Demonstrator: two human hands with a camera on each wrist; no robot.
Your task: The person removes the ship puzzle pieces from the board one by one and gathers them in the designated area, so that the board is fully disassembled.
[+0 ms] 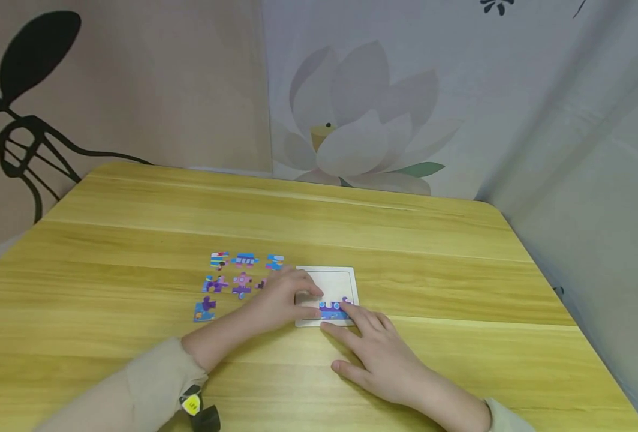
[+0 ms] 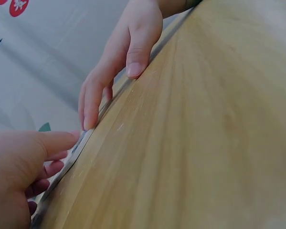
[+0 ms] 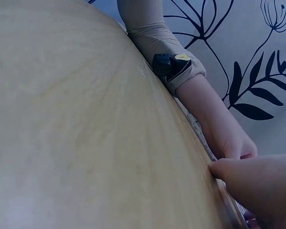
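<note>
A white puzzle tray (image 1: pixel 327 281) lies on the table. Along its lower right, joined puzzle pieces (image 1: pixel 331 311) form a blue and purple strip, with a purple knob poking up at the right end. My left hand (image 1: pixel 282 300) reaches in from the left, thumb and index finger curled about the left end of this strip. From the lower right comes my right hand (image 1: pixel 381 354); its extended index finger touches the strip's right part, and the other fingers are spread. In the left wrist view the left thumb (image 2: pixel 61 143) points toward the right fingertips, but the pieces are hidden there.
Loose puzzle pieces, among them a purple and pink one (image 1: pixel 241 284) and a blue one (image 1: pixel 204 310), lie in rows left of the tray, partly behind the left hand. The wooden table (image 1: pixel 432 252) ends at a cloth backdrop (image 1: pixel 373 108) with a printed flower.
</note>
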